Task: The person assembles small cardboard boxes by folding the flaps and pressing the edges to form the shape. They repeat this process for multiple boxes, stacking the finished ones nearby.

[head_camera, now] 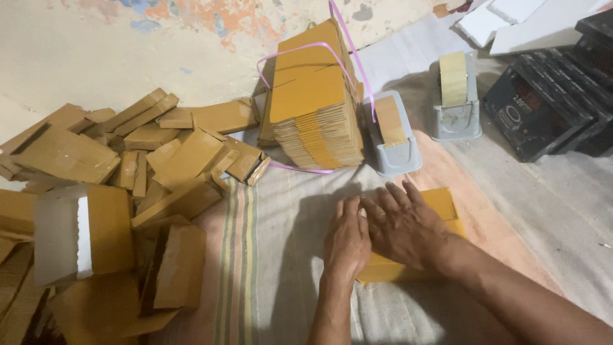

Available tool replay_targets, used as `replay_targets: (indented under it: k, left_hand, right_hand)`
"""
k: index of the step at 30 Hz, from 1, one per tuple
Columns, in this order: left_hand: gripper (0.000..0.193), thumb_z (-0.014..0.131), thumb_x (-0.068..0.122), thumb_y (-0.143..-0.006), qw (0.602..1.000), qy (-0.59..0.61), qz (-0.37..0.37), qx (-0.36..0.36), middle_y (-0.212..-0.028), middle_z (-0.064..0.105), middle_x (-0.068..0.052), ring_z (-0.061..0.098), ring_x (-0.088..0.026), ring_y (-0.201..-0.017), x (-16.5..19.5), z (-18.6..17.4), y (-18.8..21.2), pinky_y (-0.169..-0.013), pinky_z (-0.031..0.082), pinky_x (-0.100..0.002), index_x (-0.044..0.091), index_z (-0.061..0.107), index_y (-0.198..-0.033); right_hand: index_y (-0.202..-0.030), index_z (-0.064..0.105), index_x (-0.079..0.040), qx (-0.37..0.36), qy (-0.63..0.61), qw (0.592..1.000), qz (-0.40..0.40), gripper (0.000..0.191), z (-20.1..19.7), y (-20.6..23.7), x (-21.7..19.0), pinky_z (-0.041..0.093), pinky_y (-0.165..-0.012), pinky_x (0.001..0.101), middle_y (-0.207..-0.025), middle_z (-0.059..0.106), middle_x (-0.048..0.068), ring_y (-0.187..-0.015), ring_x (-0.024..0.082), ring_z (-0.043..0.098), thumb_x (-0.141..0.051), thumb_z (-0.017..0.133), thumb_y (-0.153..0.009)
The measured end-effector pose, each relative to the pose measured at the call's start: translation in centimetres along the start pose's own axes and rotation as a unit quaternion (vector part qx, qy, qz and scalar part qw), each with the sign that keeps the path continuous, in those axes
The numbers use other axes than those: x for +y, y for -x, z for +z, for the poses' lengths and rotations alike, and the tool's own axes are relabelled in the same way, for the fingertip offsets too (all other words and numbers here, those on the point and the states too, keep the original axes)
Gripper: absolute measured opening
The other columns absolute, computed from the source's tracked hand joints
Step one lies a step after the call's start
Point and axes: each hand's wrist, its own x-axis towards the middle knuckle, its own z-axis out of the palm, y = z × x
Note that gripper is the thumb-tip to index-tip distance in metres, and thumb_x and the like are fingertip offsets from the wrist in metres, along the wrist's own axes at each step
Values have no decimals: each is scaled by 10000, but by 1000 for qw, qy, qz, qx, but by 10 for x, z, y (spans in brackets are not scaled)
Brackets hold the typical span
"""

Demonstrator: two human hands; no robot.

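Both hands lie flat, palms down and fingers spread open, on a flat yellow-brown cardboard piece (440, 211) that rests on a striped cloth (255, 255) spread over the floor. The left hand (347, 241) presses on the near left edge of the cardboard, its fingers (350, 211) pointing away from the person; whether they lie on the cardboard or on the cloth just beside it cannot be told. The right hand (403, 225) covers the middle of the cardboard, with its fingers (396, 195) fanned toward the far left. Nothing is gripped; the hands only press down. The cardboard shows beyond the right hand's fingertips at its far right corner and again below the right wrist at its near edge, so its long axis runs from near left to far right, slanting away from the person. Just beyond the fingertips stands a grey tape dispenser (393, 137), and a second tape dispenser (454, 96) stands farther to the right. Beyond the left fingers stands a tall stack of flat cardboard (313, 96) bound with a pink strap (306, 46). Well to the left of the hands lies a loose heap of folded cardboard boxes (128, 172). Dark boxes (543, 102) sit at the far right.
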Motion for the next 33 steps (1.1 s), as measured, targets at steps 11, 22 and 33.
replay_targets:
  k: [11,22,33]
  left_hand:
    - [432,407,275,-1040,1000,-11,5,-2,-1476,487,-149,548,-393,-1255,0,3,0,-1043,449,-507,102,468,-1431]
    - [416,401,291,-1054,999,-10,28,23,-1497,460,-221,498,-445,-1302,-9,8,0,-1057,432,-524,109,486,-1419]
    - [393,423,350,-1014,998,28,-11,49,-1371,539,-208,623,-405,-1132,-48,54,-42,-955,514,-512,190,533,-1356]
  right_hand:
    - [-1532,409,-110,107,-50,983,143,745,2,32,36,202,-1160,600,-1379,529,245,-1358,410,398,-565,260,-962]
    - [-1188,586,-61,57,-95,994,22,437,5,-16,23,510,-919,481,-1147,655,160,-1079,338,646,-441,486,-996]
    - [-1306,543,-103,442,34,896,11,551,132,-25,71,413,-1020,611,-1335,564,201,-1270,372,548,-473,448,-909]
